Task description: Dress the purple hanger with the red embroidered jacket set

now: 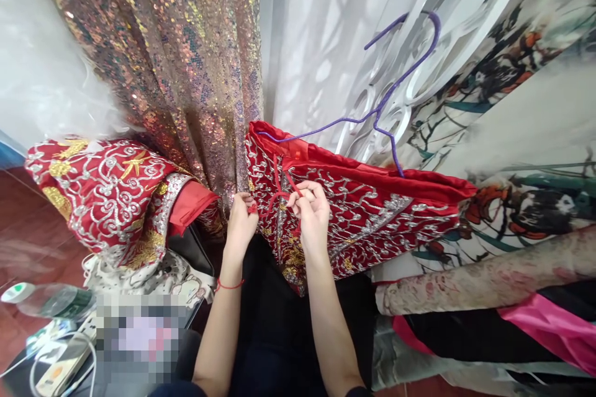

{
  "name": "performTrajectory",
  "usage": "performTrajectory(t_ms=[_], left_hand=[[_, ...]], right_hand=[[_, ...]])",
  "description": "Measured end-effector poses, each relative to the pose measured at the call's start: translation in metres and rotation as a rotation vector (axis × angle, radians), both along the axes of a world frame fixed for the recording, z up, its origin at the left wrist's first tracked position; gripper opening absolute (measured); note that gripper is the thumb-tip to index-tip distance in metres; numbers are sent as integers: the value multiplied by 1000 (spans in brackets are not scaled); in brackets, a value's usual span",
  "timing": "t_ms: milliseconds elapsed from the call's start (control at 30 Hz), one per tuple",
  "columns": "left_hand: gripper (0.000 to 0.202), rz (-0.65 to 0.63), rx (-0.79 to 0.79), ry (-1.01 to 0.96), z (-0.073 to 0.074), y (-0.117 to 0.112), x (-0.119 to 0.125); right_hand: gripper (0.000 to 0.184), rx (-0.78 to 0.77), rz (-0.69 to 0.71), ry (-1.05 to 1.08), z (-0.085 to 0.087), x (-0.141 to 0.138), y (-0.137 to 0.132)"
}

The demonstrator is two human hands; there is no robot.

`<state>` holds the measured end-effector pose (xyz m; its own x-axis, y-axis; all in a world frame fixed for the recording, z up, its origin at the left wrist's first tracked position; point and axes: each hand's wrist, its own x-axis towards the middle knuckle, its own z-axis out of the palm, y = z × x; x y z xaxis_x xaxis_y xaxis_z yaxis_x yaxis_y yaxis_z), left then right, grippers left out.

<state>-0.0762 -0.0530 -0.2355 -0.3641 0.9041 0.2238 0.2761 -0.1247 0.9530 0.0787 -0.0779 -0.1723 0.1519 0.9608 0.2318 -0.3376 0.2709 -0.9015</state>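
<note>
A red skirt (358, 205) with silver and gold embroidery hangs by its waistband from a purple hanger (344, 121). Thin red ties (278, 177) come off the waistband near its left end. My left hand (242, 220), with a red string on the wrist, is closed on a red tie just left of the skirt. Pinched in the fingers of my right hand (311, 208) is another length of red tie, in front of the skirt. Between the hands the ties cross in a loose loop.
A matching embroidered red garment (112, 192) lies piled at left. Below it are a plastic bottle (51, 301) and a power strip (65, 363) with white cables. Sequined fabric (186, 56) hangs behind, beside a white openwork screen (405, 105). Rolled fabric (484, 270) lies at right.
</note>
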Motion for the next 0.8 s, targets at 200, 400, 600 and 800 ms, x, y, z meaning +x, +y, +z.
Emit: performTrajectory(t_ms=[200, 400, 600, 800], left_hand=[[23, -307, 234, 116, 48, -17, 17], [33, -491, 114, 129, 67, -25, 20], [35, -480, 102, 233, 69, -28, 17], [31, -332, 253, 123, 78, -17, 13]], right_hand=[[17, 11, 53, -1, 5, -1, -4], [18, 11, 72, -14, 8, 1, -6], [11, 48, -19, -191, 9, 17, 0], [4, 90, -133, -604, 19, 34, 4]])
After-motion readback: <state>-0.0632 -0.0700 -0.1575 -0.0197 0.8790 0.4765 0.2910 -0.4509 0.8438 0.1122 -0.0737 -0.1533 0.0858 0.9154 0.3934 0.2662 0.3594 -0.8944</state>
